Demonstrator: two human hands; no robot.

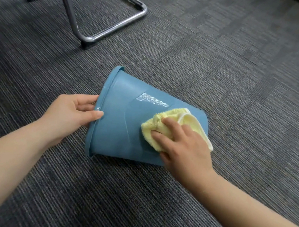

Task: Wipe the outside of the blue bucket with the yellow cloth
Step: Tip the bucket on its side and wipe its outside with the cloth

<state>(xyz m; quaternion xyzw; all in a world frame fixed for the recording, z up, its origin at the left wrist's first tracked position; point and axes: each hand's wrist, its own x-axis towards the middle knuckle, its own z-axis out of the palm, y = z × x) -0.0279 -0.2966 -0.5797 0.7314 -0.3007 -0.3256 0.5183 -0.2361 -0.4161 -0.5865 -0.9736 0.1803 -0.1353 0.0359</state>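
**Bucket on its side: roll and slip risks**

Chair frame: chrome tube base on the carpet, well beyond the left hand, apart from the work. No hazard unless the bucket gets away.

Left hand: clamped on the bucket rim, thumb on the outer wall, fingers hooked over the lip to the inside. This is the only thing stopping rotation.

Blue bucket: lying on its side on the carpet between the two hands, mouth toward the left hand, base out past the right hand. The wall is tapered, so I'd expect it to roll in a curve rather than straight if the rim grip loosens. The underside against the carpet can't be reached without turning it, and that turn is where control is likeliest to go.

Yellow cloth: bunched and folded, flat on the upper wall under the right fingers, with a loose fold trailing off behind the right hand toward the base.

Right hand: fingers spread and laid on top of the cloth, pressing it down, not wrapped round it. Likely faults:
- The hand slides over the cloth, leaving it behind on the glossy plastic.
- Hard downward pressure near the base tips the mouth up against the left hand.
- The trailing fold drags on the carpet and picks up lint.
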